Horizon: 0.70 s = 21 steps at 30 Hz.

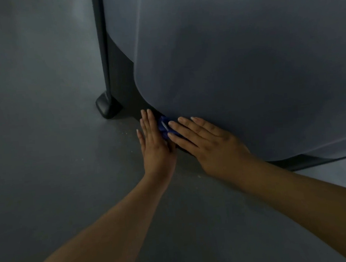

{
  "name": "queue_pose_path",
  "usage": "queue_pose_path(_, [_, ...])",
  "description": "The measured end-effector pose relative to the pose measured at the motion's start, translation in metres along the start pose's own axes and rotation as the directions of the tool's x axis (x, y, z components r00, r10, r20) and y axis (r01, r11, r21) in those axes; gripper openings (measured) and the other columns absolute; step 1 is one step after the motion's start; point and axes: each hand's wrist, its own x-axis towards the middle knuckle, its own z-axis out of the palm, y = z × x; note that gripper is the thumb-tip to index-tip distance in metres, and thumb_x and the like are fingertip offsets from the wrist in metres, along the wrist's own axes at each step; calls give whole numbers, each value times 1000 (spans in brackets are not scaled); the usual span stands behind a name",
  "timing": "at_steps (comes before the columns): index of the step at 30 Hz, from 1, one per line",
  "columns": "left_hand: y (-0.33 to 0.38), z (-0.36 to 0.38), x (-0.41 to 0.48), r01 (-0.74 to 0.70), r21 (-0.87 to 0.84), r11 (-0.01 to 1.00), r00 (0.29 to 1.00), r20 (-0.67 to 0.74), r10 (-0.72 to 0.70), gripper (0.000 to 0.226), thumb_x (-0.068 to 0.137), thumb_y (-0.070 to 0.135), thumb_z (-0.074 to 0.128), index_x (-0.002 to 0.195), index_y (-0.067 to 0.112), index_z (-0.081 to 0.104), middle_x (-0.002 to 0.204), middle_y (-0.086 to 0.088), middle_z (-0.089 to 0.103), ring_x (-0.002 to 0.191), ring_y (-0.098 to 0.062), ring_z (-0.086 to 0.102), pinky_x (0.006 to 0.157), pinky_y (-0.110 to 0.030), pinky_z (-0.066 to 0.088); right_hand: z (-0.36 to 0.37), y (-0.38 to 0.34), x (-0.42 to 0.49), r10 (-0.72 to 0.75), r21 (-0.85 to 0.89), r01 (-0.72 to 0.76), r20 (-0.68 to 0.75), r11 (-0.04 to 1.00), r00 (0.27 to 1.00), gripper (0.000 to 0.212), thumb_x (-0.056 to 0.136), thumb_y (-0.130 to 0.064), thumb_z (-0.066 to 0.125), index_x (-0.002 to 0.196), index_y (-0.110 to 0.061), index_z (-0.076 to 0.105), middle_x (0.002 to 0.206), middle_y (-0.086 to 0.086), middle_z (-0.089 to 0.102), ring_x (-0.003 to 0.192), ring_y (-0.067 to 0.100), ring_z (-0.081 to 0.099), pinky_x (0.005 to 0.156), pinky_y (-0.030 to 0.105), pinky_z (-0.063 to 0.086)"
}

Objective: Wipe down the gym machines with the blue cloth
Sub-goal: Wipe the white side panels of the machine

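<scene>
Mid-wipe at the base of the machine cover (235, 65), left hand (155, 146) and right hand (210, 146) press the blue cloth (163, 125) with straight fingers (it barely shows); next, probably, slide it along that edge.

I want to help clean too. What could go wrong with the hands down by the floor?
The small bunched blue cloth sits at the dark gap under the smooth grey machine cover; it might slip underneath. The left hand and right hand reach there with straight fingers, so fingertips could get pinched. Specks on the grey floor could dirty the cloth.
</scene>
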Motion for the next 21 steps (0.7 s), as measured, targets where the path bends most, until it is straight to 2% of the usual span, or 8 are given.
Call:
queue_pose_path(4, [-8, -19, 18, -123, -22, 992, 991, 59, 124, 87, 115, 22, 52, 172, 33, -13, 182, 14, -12, 168, -9, -5, 138, -49, 12, 4, 0, 3, -4, -88, 2, -22, 996, 1000, 68, 110, -25, 12, 172, -8, -10, 179, 19, -14, 168, 32, -7, 137, 47, 0])
queue_pose_path(7, [0, -18, 7, 47, -291, 956, 997, 66, -29, 92, 112, 6, 52, 172, 48, -3, 180, 26, -6, 162, 9, 14, 121, -25, 42, 5, -2, 11, -15, -167, 12, -18, 986, 1000, 68, 112, -30, 11, 171, -4, -9, 179, 23, -11, 167, 36, -5, 135, 54, -5])
queue_pose_path(8, [7, -15, 3, 114, -376, 920, 993, 74, -92, 95, 110, 1, 51, 170, 54, 0, 181, 25, -1, 161, 7, 19, 120, -27, 44, 3, -2, 15, -21, -192, 19, -9, 981, 1000, 67, 112, -31, 10, 171, -3, -8, 179, 24, -9, 167, 37, -5, 133, 58, -10])
queue_pose_path(10, [20, -10, -5, 199, -534, 822, 980, 104, -169, 97, 109, -3, 50, 167, 62, 7, 181, 17, 13, 164, -4, 25, 126, -43, 43, 1, -3, 24, -30, -232, 31, 8, 972, 1000, 67, 113, -33, 9, 171, -2, -3, 179, 24, -6, 167, 40, -4, 129, 65, -18])
queue_pose_path(12, [30, -10, -8, 221, -598, 771, 975, 131, -178, 94, 109, -5, 49, 170, 55, 10, 180, 17, 19, 163, -3, 26, 129, -43, 40, 2, -4, 29, -35, -263, 41, 27, 964, 999, 68, 114, -36, 12, 171, -2, 0, 179, 25, -5, 166, 42, -6, 126, 68, -21])
queue_pose_path(16, [22, -12, -20, 102, -506, 857, 990, 140, -35, 94, 104, 1, 56, 175, 35, 3, 183, 14, 1, 169, -13, 4, 136, -54, 22, 3, -5, 27, -21, -300, 33, 42, 953, 999, 72, 114, -40, 16, 170, 0, -5, 177, 28, -16, 164, 45, -16, 123, 70, -26])
queue_pose_path(19, [19, -11, -25, 29, -395, 918, 985, 166, 41, 97, 107, 5, 65, 174, 25, -3, 183, 7, -9, 169, -12, -7, 137, -33, 14, 3, -3, 24, -36, -301, 62, 92, 952, 995, 75, 113, -41, 15, 168, 2, -11, 173, 30, -25, 162, 48, -23, 123, 70, -24])
queue_pose_path(21, [21, -12, -26, 9, -361, 933, 984, 168, 55, 96, 108, 6, 64, 174, 21, -4, 183, 3, -11, 165, 0, -9, 129, -13, 14, 2, -3, 24, -37, -303, 64, 94, 951, 995, 77, 113, -43, 16, 168, 2, -13, 172, 31, -27, 161, 49, -25, 122, 71, -25])
